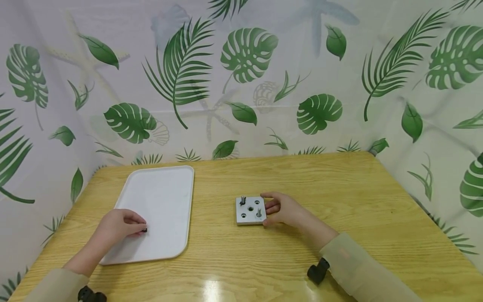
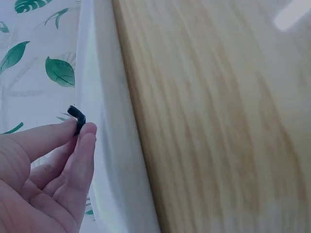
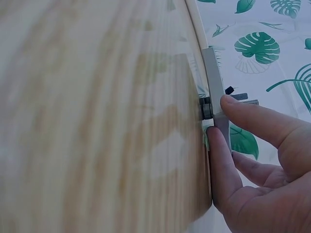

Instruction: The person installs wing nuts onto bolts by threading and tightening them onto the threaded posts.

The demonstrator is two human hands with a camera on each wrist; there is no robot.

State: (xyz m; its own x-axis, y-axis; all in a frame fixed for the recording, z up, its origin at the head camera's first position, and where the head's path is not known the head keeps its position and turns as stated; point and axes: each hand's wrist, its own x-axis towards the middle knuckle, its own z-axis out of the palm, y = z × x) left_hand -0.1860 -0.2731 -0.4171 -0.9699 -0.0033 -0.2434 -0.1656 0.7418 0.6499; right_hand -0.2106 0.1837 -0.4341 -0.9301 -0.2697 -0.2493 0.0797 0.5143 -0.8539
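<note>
My left hand [image 1: 120, 226] pinches a small bent black piece [image 2: 77, 118] between thumb and fingertips, above the white tray [image 1: 166, 197]. What kind of part it is I cannot tell. On the table, right of the tray, lies a square metal plate [image 1: 250, 216] with several holes. Two bolts, one of them the near-right bolt [image 1: 258, 213], stand up through it, and a dark bit sits by the far-left one. My right hand [image 1: 283, 209] grips the plate's right edge between thumb and fingers. From the right wrist, a dark bolt head [image 3: 207, 108] shows beneath the plate [image 3: 214, 73].
The wooden table [image 1: 211, 243] carries the tray on the left and the plate near the middle. A leaf-patterned cloth [image 1: 226, 84] hangs behind and at both sides. Black wrist cameras, such as the right camera [image 1: 318, 271], sit low beside the sleeves.
</note>
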